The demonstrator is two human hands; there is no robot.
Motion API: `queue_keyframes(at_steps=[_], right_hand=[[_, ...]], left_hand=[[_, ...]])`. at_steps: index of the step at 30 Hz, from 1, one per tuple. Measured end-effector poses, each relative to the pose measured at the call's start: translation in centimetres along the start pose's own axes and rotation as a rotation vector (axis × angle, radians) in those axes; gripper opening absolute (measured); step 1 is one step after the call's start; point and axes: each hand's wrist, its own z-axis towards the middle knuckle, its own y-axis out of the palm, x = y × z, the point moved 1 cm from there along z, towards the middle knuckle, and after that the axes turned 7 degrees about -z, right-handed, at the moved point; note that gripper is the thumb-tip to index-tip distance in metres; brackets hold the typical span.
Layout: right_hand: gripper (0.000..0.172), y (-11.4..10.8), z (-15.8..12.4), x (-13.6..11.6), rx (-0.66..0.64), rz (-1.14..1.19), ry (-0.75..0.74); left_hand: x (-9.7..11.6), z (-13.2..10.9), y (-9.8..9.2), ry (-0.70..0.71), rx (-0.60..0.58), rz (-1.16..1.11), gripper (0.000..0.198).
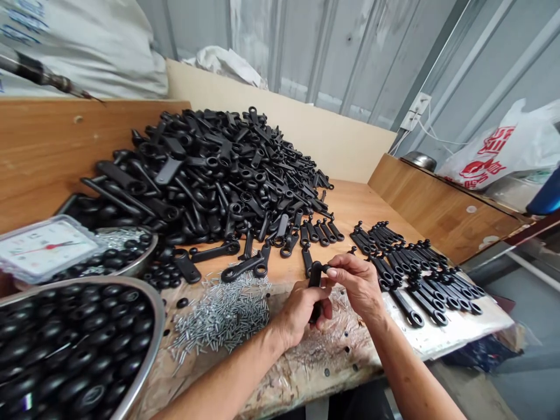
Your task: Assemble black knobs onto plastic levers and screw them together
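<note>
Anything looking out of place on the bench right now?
Yes. Small round black caps lie loose on the wooden workbench, outside the shallow steel bowl holding similar caps, near a heap of thin silver pins. A clear plastic box also sits tilted on that bowl, looking unsteady.

At lower centre, one left hand [300,312] and one right hand [356,283] hold one black lever [314,280], with one heap of levers [219,175] at upper centre, one pile of silver pins [221,315], two steel bowls [160,326] and one dial scale [46,248] at left, and one white bag [494,154] at right.
</note>
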Motion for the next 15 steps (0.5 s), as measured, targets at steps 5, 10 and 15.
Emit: queue_keyframes(at_steps=[5,10,15], right_hand=[[0.026,0.4,0.2,-0.3,0.007,-0.082,-0.024],[0.015,1.2,-2.2,-1.0,-0.006,-0.593,-0.213],[0.013,2.7,-3.6,-1.7,-0.18,-1.004,-0.426]], left_hand=[[0.4,0.0,0.3,-0.034,0.036,-0.14,0.046],[0.8,0.2,0.0,0.049,0.119,-0.385,0.038],[0.8,0.4,-0.2,0.064,0.131,-0.406,0.053]])
